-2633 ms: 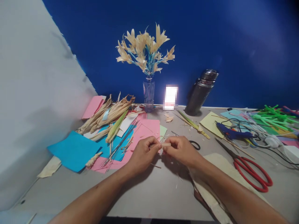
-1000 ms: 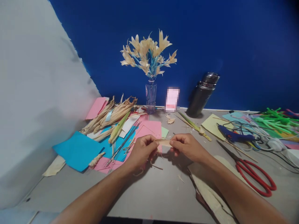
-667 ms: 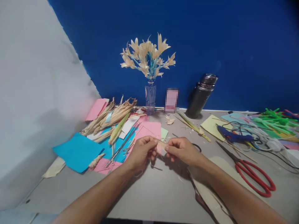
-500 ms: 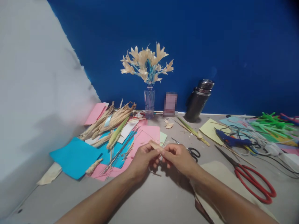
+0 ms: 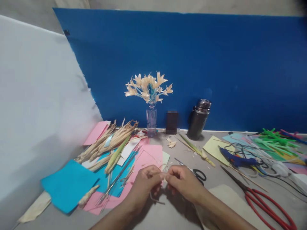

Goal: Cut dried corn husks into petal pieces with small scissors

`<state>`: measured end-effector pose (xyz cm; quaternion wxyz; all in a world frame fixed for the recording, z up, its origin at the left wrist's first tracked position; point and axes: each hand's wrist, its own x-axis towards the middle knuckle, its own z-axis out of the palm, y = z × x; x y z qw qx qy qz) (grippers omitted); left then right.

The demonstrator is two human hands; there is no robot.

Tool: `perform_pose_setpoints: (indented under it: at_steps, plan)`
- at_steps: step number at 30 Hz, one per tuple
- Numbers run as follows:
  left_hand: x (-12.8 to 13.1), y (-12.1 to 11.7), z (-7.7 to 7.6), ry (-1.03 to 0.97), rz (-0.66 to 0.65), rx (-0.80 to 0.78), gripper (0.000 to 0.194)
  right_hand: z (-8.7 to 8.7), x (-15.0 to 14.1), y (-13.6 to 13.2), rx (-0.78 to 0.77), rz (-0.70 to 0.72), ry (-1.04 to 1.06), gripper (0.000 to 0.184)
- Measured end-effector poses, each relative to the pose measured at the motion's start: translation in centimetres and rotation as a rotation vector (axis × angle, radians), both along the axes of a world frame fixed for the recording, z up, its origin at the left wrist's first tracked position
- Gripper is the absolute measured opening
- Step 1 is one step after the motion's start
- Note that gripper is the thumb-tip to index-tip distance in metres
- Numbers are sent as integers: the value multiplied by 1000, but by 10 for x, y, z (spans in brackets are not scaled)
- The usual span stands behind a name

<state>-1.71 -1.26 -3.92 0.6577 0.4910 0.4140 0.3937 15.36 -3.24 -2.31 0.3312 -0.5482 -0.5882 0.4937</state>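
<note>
Low in the middle of the view, my left hand (image 5: pixel 144 185) and my right hand (image 5: pixel 183 182) meet fingertip to fingertip. Both pinch a small pale strip of dried husk (image 5: pixel 163 174), most of it hidden by the fingers. A thin curl of husk (image 5: pixel 154 200) hangs below my left hand. Black-handled scissors (image 5: pixel 198 174) lie just behind my right hand. Pink paper (image 5: pixel 150 155) lies right behind my left hand.
A grey table (image 5: pixel 168 217) holds a dried husk pile (image 5: pixel 107 143), blue paper (image 5: pixel 68 185), a vase of husk flowers (image 5: pixel 151 119), a dark flask (image 5: pixel 198 119), a blue glue gun (image 5: pixel 236 159), red scissors (image 5: pixel 266 204) and green pipe cleaners (image 5: pixel 275 140). A blue board stands behind.
The view has tilted up, so my hands sit lower and closer together. The husk strip, earlier stretched between my hands, is now bunched and nearly hidden in my fingertips.
</note>
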Motion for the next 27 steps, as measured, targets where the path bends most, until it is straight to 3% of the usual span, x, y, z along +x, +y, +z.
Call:
perform_pose_setpoints:
  at_steps: [10, 18, 20, 22, 25, 27]
  plan:
    - [-1, 2, -8, -107, -25, -65, 27, -13, -4, 1, 79, 46, 12, 31]
    - [0, 0, -4, -91, -54, -53, 24, -9, -7, -1, 27, 44, 62, 31]
    - [1, 1, -4, -111, -25, -55, 20, -1, -3, -1, 20, 108, -83, 23]
    - [2, 1, -2, -127, 20, -46, 17, 11, 8, -1, 62, 154, -376, 12]
    - [2, 2, 2, -98, 59, -46, 15, 29, 36, 2, 203, 96, -891, 11]
    - [2, 1, 4, -54, 52, -50, 15, 38, 55, 6, 162, 62, -1090, 12]
